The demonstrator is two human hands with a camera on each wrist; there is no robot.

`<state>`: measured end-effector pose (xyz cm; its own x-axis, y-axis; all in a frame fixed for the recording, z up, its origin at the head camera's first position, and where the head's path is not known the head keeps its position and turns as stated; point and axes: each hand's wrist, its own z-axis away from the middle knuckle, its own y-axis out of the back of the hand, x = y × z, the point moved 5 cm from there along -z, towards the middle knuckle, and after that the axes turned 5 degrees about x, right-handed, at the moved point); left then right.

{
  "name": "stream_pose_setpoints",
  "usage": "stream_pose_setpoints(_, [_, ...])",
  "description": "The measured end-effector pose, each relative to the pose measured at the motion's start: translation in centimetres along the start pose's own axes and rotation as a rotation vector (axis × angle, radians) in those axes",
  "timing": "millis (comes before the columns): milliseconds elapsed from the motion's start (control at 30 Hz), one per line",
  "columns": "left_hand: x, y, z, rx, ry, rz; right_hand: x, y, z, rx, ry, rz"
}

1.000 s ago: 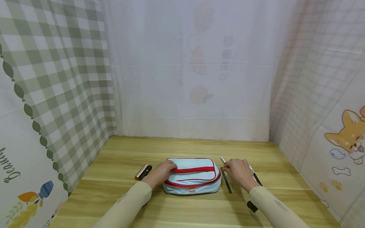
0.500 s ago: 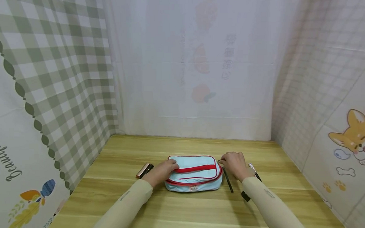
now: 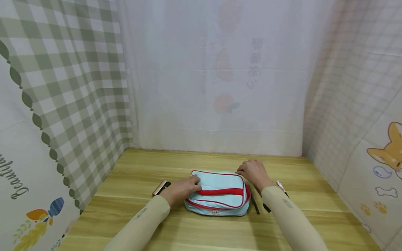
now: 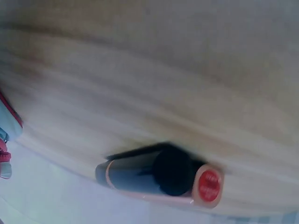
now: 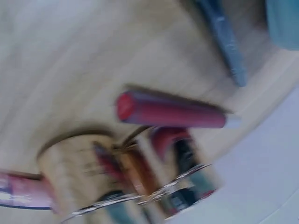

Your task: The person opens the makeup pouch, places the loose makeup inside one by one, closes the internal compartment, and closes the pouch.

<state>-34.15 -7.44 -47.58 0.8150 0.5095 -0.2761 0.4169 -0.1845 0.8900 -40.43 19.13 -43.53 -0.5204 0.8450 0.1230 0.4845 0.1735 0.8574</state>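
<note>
A light blue cosmetic bag (image 3: 219,180) with red piping, a red handle strap (image 3: 221,192) and a zip round its lid lies on the wooden table. At its left end my left hand (image 3: 181,189) grips the bag, fingers over the lid beside the strap. My right hand (image 3: 254,171) has its fingers curled in a pinch at the back right corner, along the zip line; the zip pull itself is hidden by the fingers. Along the front and right, the lid's edge stands slightly apart from the lower part. Neither hand shows in its own wrist view.
Left of the bag lie a rose-gold lipstick (image 4: 208,186) and a black tube (image 4: 173,170). A thin black pencil (image 3: 255,204) and a white-and-black brush (image 3: 281,186) lie to the right. The blurred right wrist view shows a pink-red tube (image 5: 177,112). Cloth curtains (image 3: 207,121) surround the table.
My right hand has moved from the bag's right side back and left round its far corner. The lid's right and front edge has loosened, and the bag has turned slightly under my left hand.
</note>
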Motion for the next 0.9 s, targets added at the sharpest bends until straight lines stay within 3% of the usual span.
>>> stream_pose_setpoints(67, [0.2,0.0,-0.2,-0.016,-0.016,-0.023,-0.2,-0.1,-0.2,-0.013,-0.006,-0.012])
stream_pose_setpoints(167, [0.2,-0.1,-0.3,-0.048,0.011,-0.015,-0.3,-0.4,-0.2,-0.041,-0.04,-0.018])
stream_pose_setpoints(367, [-0.3,0.5,-0.4,-0.061,0.161,0.115,0.2,-0.4,0.1,-0.091,-0.172,-0.063])
stream_pose_setpoints(500, [-0.9,0.6,-0.1,-0.111,0.292,0.222,0.5,0.0,0.5,-0.127,-0.245,-0.113])
stream_pose_setpoints(633, [-1.7,0.4,0.6,-0.168,0.484,0.376,0.0,0.4,1.0,-0.181,-0.257,-0.177])
stream_pose_setpoints(800, [-1.9,0.5,1.4,-0.152,0.688,0.555,-1.0,0.6,2.0,-0.232,-0.266,-0.254])
stream_pose_setpoints(900, [-1.7,0.9,1.9,-0.129,0.772,0.619,-1.5,0.6,3.0,-0.244,-0.292,-0.308])
